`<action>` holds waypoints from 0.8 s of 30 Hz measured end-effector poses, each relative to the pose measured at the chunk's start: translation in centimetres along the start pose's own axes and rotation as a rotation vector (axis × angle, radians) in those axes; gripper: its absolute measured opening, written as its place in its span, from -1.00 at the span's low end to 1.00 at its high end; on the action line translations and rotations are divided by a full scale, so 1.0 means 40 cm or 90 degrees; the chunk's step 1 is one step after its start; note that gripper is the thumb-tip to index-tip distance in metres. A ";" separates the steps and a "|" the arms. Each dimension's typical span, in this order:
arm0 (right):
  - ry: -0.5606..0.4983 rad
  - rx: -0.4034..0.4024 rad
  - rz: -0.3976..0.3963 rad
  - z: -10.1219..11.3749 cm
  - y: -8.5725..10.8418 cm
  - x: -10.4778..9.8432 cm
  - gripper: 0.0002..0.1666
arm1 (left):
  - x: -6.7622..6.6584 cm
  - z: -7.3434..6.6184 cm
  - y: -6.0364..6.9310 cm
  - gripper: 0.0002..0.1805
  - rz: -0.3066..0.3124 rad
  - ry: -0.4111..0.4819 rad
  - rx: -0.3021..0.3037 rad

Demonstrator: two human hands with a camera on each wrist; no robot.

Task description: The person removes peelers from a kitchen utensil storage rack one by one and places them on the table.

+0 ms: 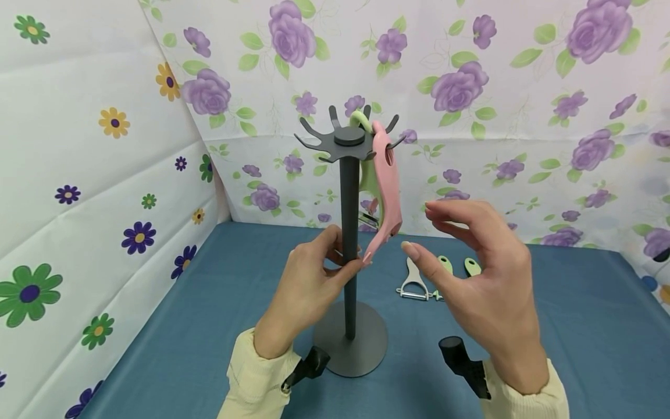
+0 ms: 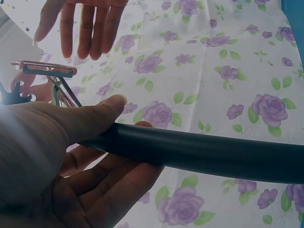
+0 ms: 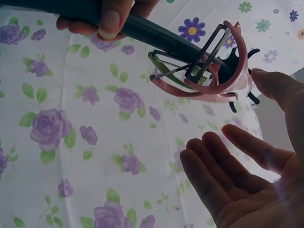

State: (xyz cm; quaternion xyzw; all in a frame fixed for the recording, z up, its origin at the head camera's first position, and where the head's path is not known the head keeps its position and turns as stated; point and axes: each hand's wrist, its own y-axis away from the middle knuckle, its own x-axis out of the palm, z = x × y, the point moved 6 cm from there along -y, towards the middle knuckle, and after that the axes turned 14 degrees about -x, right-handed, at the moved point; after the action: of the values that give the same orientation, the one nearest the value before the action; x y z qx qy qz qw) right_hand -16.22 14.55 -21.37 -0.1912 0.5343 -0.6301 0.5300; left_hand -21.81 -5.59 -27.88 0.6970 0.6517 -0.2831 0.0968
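Observation:
A dark rotating-style rack with curved hooks point(image 1: 314, 138) stands upright on a round base point(image 1: 361, 355). My left hand point(image 1: 306, 285) holds its pole point(image 2: 213, 154) partway up, thumb on one side and fingers round the other. Pink peelers point(image 1: 386, 180) and a light green peeler point(image 1: 369, 177) hang from hooks on the right side, blades low; they overlap in the head view. Pink and green frames point(image 3: 240, 57) show close together in the right wrist view. My right hand point(image 1: 489, 273) is in the air to their right, thumb and fingers spread apart, holding nothing.
Behind the right hand, a pale peeler point(image 1: 412, 279) and two green-handled peelers point(image 1: 472, 267) lie on the blue tablecloth point(image 1: 173, 349), partly hidden. Flowered sheets point(image 1: 471, 163) hang behind and on the left. A dark wrist camera point(image 1: 314, 362) sits at each cuff.

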 end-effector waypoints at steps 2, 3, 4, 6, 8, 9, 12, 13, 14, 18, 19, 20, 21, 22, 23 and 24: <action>0.000 0.005 0.007 0.003 0.000 0.003 -0.33 | 0.000 0.000 0.001 -0.80 -0.001 0.000 0.002; -0.002 0.004 0.009 0.005 0.000 0.004 -0.32 | -0.001 -0.001 0.001 -0.80 -0.003 0.000 0.004; -0.006 0.004 0.010 0.006 0.000 0.006 -0.31 | -0.001 -0.001 0.002 -0.79 -0.004 0.000 0.006; -0.009 0.002 0.012 0.010 0.000 0.010 -0.28 | -0.001 -0.002 0.002 -0.78 -0.006 -0.001 0.010; -0.019 -0.006 0.008 0.015 0.001 0.013 -0.23 | -0.002 -0.002 0.002 -0.78 -0.007 -0.001 0.013; -0.025 -0.010 0.008 0.018 0.000 0.016 -0.21 | -0.002 -0.002 0.002 -0.77 -0.007 -0.001 0.014; -0.034 -0.007 0.014 0.024 0.000 0.023 -0.15 | -0.002 -0.001 0.001 -0.76 -0.005 -0.004 0.010; -0.037 -0.003 0.019 0.025 0.000 0.026 -0.13 | -0.002 -0.001 0.001 -0.76 -0.005 -0.005 0.008; -0.038 0.000 0.023 0.027 0.000 0.028 -0.12 | -0.002 -0.001 0.001 -0.76 -0.004 -0.005 0.007; -0.050 0.002 0.041 0.037 -0.001 0.041 -0.09 | -0.002 -0.002 0.001 -0.78 -0.005 -0.006 0.008; -0.052 0.002 0.046 0.040 -0.001 0.044 -0.08 | -0.001 -0.002 0.002 -0.78 -0.005 -0.006 0.010; -0.052 -0.001 0.049 0.043 -0.002 0.047 -0.07 | -0.001 -0.002 0.002 -0.79 -0.006 -0.007 0.012; -0.051 -0.005 0.052 0.046 -0.003 0.050 -0.06 | -0.001 -0.003 0.002 -0.79 -0.007 -0.007 0.014; -0.047 -0.011 0.053 0.049 -0.004 0.053 -0.04 | -0.001 -0.003 0.003 -0.80 -0.007 -0.006 0.015; -0.045 -0.018 0.055 0.052 -0.005 0.056 -0.02 | 0.000 -0.003 0.003 -0.80 -0.008 -0.007 0.016; -0.042 -0.020 0.059 0.054 -0.005 0.059 0.00 | 0.000 -0.003 0.003 -0.80 -0.009 -0.006 0.017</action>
State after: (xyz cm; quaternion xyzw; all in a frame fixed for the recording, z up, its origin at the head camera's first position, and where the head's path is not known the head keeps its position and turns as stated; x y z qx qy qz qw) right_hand -15.43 11.46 -21.21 -0.1951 0.5348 -0.5896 0.5729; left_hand -21.67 -5.54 -27.79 0.6924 0.6521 -0.2957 0.0892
